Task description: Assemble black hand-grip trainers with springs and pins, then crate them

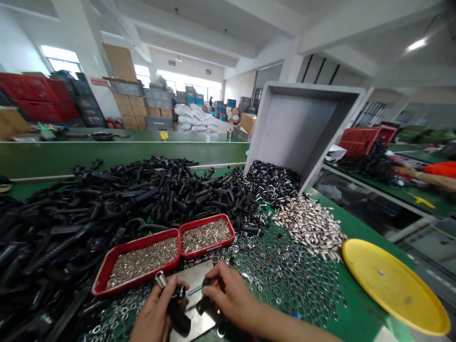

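Note:
My left hand [156,308] is closed round a black handle piece [177,311] with a small metal spring [160,279] at its top end. My right hand [231,297] pinches a small black part [206,283] just to the right of it, over a flat steel plate [194,280]. Both hands sit at the near edge of the green table [356,304]. Loose silver rings [285,275] lie all around the plate.
A red two-compartment tray [114,259] of small metal pieces lies just beyond my hands. A large heap of black handles [124,199] fills the left. A tilted grey bin [302,128] spills black parts; silver sleeves [309,223] and a yellow dish [392,285] lie right.

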### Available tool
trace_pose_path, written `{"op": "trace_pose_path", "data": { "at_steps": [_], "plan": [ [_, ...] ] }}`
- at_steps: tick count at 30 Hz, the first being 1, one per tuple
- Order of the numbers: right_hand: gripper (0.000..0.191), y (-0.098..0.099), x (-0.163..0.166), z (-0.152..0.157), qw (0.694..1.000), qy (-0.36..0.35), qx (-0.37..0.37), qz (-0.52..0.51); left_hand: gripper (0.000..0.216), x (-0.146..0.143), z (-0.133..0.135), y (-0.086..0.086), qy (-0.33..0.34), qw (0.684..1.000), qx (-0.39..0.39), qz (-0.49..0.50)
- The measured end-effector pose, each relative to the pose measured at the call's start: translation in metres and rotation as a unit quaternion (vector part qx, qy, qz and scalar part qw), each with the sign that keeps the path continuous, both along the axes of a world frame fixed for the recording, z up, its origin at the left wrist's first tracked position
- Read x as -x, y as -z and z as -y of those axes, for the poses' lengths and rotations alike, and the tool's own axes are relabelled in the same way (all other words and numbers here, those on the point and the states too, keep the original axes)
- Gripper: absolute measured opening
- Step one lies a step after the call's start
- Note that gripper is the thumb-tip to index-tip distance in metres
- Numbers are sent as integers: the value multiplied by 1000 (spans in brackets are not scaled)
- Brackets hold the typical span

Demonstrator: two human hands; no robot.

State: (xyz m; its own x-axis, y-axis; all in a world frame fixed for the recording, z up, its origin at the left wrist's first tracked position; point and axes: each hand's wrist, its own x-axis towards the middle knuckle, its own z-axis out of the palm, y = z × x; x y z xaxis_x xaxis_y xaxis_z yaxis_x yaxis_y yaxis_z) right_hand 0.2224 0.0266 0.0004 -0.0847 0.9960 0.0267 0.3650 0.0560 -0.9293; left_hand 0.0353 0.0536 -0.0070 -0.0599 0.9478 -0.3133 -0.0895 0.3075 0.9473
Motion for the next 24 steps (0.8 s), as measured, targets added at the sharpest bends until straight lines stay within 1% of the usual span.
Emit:
{"op": "trace_pose_path", "data": {
  "at_steps": [2, 4, 6, 9, 11, 13, 14, 15, 17, 18, 19, 20, 21, 22, 23, 24],
  "plan": [
    [19, 1, 3, 3, 1000, 8, -2, -2, 43, 7, 1, 4, 11, 999, -38, -26],
    [20, 1, 5, 6, 1000, 9, -17, 20, 41, 11, 1, 7, 15, 997, -57, -40],
    [20, 2, 7, 10, 997, -18, -36, 68, 42, 10, 1, 7, 19, 997, -58, -46],
    [21, 5, 9, 14, 986, -74, -59, 135, 42, 6, 6, 5, 45, 995, -65, -61],
    [20, 8, 10, 14, 984, -71, -72, 147, 43, 4, 10, 6, 52, 995, -60, -56],
    [20, 8, 10, 12, 973, -81, -123, 177, 45, 4, 14, 11, 50, 996, -61, -51],
    [21, 8, 8, 11, 958, -106, -165, 208, 44, 6, 16, 15, 45, 995, -72, -57],
    [24, 6, 7, 9, 934, -146, -213, 246, 43, 9, 17, 19, 42, 993, -87, -67],
    [29, 1, 2, 4, 873, -236, -295, 309, 38, 19, 18, 29, 45, 986, -128, -99],
    [31, -1, 1, 2, 850, -270, -316, 323, 36, 24, 18, 33, 51, 980, -152, -122],
    [31, -2, 1, 0, 842, -289, -320, 324, 35, 30, 18, 36, 60, 972, -175, -144],
    [31, -3, 2, -1, 852, -292, -306, 308, 36, 34, 17, 37, 68, 964, -196, -166],
    [30, -3, 5, -2, 882, -272, -271, 274, 39, 38, 16, 37, 75, 956, -213, -189],
    [31, -1, 9, -2, 923, -236, -210, 219, 42, 40, 15, 36, 79, 949, -223, -208],
    [36, 1, 14, -2, 960, -203, -125, 144, 45, 40, 14, 34, 78, 946, -222, -221],
    [42, 5, 19, -1, 981, -182, -26, 58, 47, 38, 13, 31, 71, 946, -216, -229]
  ]
}}
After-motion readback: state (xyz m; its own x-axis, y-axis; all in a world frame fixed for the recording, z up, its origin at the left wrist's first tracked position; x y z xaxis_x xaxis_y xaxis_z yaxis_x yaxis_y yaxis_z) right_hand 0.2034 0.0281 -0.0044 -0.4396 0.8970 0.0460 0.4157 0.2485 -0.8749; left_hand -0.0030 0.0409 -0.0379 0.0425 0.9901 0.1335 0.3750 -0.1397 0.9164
